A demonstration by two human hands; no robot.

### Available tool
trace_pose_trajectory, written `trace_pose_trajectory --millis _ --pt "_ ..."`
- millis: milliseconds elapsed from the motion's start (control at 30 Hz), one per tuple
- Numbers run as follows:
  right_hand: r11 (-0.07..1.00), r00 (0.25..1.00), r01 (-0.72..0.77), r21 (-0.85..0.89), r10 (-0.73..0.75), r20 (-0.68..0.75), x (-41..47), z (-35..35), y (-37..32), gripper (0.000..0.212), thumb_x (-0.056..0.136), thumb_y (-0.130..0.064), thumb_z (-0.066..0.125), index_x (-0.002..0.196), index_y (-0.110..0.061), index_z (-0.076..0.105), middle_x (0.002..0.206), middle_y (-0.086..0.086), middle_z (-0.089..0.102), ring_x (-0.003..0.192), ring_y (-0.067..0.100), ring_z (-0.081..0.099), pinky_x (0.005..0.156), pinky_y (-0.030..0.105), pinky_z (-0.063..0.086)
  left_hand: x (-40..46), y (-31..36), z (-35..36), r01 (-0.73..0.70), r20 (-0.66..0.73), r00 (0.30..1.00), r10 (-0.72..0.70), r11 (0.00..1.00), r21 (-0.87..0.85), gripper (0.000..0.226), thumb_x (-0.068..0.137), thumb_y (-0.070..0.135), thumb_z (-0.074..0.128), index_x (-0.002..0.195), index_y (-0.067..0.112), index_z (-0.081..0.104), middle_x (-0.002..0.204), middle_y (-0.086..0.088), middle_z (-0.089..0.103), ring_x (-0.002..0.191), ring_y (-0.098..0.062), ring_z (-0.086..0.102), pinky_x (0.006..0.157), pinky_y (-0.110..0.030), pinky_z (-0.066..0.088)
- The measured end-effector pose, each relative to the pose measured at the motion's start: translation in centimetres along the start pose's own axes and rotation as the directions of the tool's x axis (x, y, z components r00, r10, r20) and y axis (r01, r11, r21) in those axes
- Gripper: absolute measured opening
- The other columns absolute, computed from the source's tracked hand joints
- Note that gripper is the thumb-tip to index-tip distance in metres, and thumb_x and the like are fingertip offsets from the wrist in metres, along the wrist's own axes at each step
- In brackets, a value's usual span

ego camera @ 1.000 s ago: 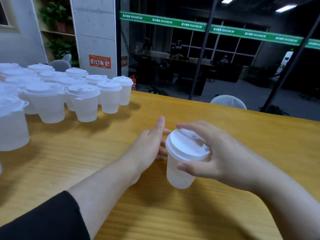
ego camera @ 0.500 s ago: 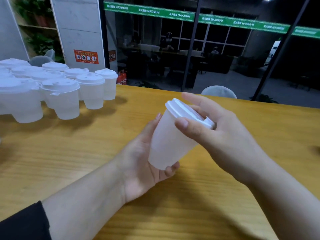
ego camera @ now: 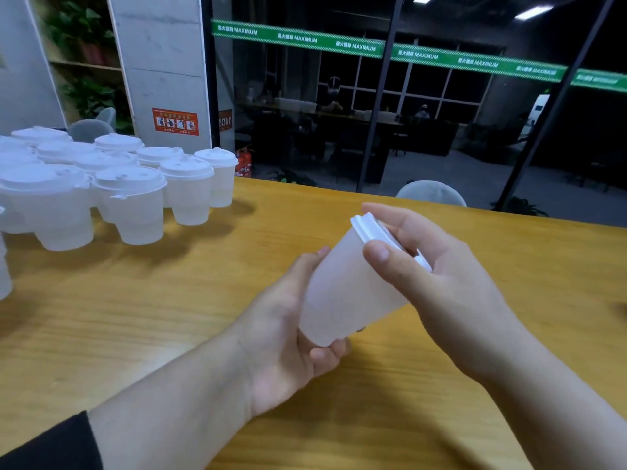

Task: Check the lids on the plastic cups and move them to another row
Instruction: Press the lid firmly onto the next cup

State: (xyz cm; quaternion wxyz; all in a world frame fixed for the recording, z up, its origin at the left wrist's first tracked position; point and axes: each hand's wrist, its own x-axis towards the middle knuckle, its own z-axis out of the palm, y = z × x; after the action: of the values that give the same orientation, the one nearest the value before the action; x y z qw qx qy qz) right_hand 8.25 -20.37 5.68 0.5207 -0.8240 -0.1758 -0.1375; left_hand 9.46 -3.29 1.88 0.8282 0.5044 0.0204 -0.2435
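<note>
Since a second earlier the cup [ego camera: 353, 286] had come up off the table [ego camera: 169, 334] and tipped over, lid [ego camera: 368, 228] pointing away, lifted just above the table. Left hand [ego camera: 288, 340] cradled the cup's base with fingers curled under it, right hand [ego camera: 431, 276] gripped round the lid, thumb pressing the rim. Lid check looked mid-way; this cup wasn't yet set in any row, and the cluster of lidded cups [ego camera: 129, 184] sat well to the left of the held cup, apparently waiting.
</note>
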Motion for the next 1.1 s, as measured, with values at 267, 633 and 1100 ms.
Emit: trace_pose_trajectory --millis 267,633,1100 --pt "0.992 0.980 0.092 0.089 -0.074 -0.182 -0.1 1.1 0.0 0.045 0.077 -0.054 0.068 0.121 -0.041 0.063 0.109 -0.029 0.069 0.102 -0.010 0.063 0.075 0.002 0.045 0.4 -0.1 1.3 -0.293 -0.190 0.937 0.292 0.956 0.022 0.034 0.087 0.053 0.069 0.094 0.020 0.073 0.069 -0.001 0.064 0.052 -0.019 0.050 0.056 -0.030 0.030" --pt "0.996 0.992 -0.084 0.021 0.085 -0.092 -0.2 2.1 -0.1 0.023 0.100 -0.047 0.051 0.120 -0.055 0.059 0.116 -0.041 0.064 0.113 -0.017 0.056 0.099 0.017 0.048 0.0 2.9 -0.5 -0.514 -0.312 0.755 0.577 0.816 0.264 0.063 0.068 0.068 0.083 0.108 0.022 0.070 0.084 -0.003 0.067 0.062 -0.019 0.055 0.055 -0.032 0.045" --pt "0.168 0.838 -0.374 0.912 0.482 0.255 -8.0 -0.2 -7.2 0.053 0.111 -0.040 0.034 0.143 0.000 0.050 0.125 0.020 0.071 0.118 0.036 0.069 0.106 0.051 0.049 -10.9 13.6 12.9 -0.217 0.362 0.849 0.385 -0.371 0.903 0.035 0.087 0.067 0.066 0.105 0.037 0.068 0.092 0.018 0.061 0.085 -0.002 0.058 0.064 -0.029 0.044"
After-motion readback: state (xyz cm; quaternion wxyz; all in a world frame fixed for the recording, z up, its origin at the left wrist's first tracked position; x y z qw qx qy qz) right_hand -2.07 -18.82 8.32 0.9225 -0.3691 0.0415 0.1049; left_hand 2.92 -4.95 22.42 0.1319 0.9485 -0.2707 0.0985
